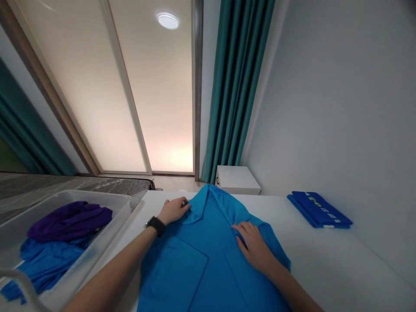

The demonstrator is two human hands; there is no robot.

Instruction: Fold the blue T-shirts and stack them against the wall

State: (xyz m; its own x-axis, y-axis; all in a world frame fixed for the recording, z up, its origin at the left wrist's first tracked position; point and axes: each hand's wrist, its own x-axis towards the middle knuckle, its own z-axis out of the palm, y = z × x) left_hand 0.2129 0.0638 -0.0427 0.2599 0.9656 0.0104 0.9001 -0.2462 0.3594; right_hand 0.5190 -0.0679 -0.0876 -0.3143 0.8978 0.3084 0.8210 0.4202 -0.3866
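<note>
Bin of translucent plastic (121, 203) at far left, holding crumpled purple cloth (71, 221) and crumpled blue cloth (52, 258); I'd keep sleeves clear of its rim. My left hand (173, 211), black watch (156, 225) on the wrist, has fingers curled at the outer edge of the collar; can't tell if they're pinched shut. Bright blue collared shirt (182, 277) lies front up on the white tabletop (312, 264), collar toward the far edge. My right hand (251, 245) has thumb and fingers around rucked cloth at the other collar side; clamped or just resting, can't tell. Best guess: light, even outward tension, match both collar points, flatten the ruck. Folded dark blue fabric with lettering (320, 211) sits right, well apart.
</note>
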